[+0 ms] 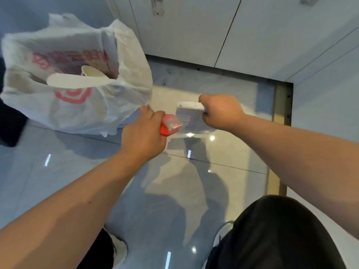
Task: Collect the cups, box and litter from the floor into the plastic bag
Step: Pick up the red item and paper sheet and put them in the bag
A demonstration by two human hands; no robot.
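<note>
From the head camera we look straight down at a glossy pale tiled floor that mirrors our arms and the ceiling lights. At upper left sits the white, thin, crinkled plastic bag with red printing, its mouth gaping open; it rests on the floor beside white wall panels. Inside it we see a pale paper cup lying tilted on its side, and across the opening a flat white oval lid or plate; which of the two, we cannot tell.

Our left hand is closed around a small red packet with a clear crinkly wrapper, the wrapper poking out past the thumb side. That hand's fingertips sit right at the bag's lower right edge.

Our right hand is a tight fist, gripping the right edge of a flat white rectangular box with grey printed lines. The box is between the two hands, just right of the bag and the red packet; whether it touches the floor we cannot tell.

At the bottom, dark trousers and white shoes show.
</note>
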